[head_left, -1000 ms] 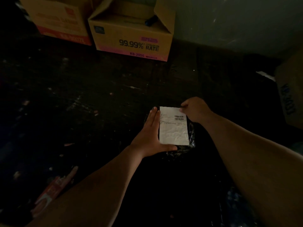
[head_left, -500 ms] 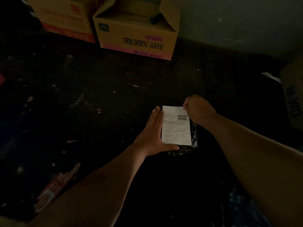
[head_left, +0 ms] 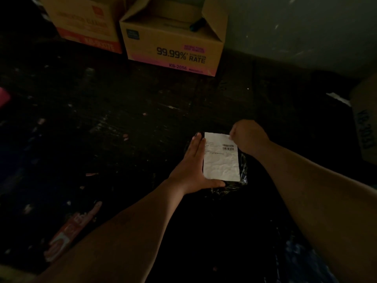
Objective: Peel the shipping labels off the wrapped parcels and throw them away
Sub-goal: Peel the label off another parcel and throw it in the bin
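Note:
A small parcel wrapped in shiny black plastic (head_left: 242, 170) lies on the dark floor. A white shipping label (head_left: 221, 160) with barcodes covers most of its top. My left hand (head_left: 191, 166) lies flat along the parcel's left edge, fingers straight and thumb under the near edge, holding it steady. My right hand (head_left: 247, 137) is curled at the label's far right corner, fingertips pinching that corner. The label still looks flat on the wrap.
Two open cardboard boxes (head_left: 173, 39) (head_left: 85, 23) stand against the wall at the back. Another box (head_left: 365, 119) sits at the right edge. A red wrapper (head_left: 69, 235) and paper scraps litter the dark floor. The room is very dim.
My right hand has shifted slightly along the label's far right corner. My left hand stays flat at the parcel's left edge. The view has drifted a little.

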Tool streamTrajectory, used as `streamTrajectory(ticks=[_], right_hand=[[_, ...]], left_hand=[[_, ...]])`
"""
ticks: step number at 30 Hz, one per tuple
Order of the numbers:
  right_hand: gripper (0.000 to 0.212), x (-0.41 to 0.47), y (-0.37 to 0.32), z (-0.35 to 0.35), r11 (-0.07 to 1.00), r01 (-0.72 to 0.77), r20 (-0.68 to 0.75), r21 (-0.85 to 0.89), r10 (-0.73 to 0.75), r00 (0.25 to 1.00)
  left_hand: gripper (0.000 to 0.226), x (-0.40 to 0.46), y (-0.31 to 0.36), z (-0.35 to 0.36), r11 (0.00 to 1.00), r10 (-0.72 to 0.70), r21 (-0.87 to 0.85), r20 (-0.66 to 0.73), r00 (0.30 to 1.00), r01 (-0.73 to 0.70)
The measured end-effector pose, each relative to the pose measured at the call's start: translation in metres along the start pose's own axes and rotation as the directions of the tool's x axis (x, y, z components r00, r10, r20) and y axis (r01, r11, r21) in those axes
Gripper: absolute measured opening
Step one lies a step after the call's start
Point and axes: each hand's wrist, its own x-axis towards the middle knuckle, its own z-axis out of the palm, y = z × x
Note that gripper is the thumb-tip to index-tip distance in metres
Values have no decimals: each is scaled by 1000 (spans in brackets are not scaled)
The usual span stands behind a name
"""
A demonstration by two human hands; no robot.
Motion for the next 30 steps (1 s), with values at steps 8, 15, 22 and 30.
streamTrajectory(ticks=[8, 15, 22, 30], right_hand=[[17, -22, 2, 2, 929, 232, -150, -290, -283, 947], [22, -24, 8, 2, 978, 209, -186, -12, -207, 960], [30, -12, 1, 2, 999, 37, -28, 23, -37, 999], [21, -25, 0, 1, 983, 178, -146, -32, -181, 973]], left_hand=[[145, -1, 0, -2, 1000, -7, -4, 15, 1000, 7], [146, 0, 1, -1, 1000, -17, -25, 7, 1000, 18], [145, 0, 2, 0, 1000, -4, -22, -7, 1000, 4], [143, 0, 1, -1, 1000, -1, -22, -6, 1000, 1]])
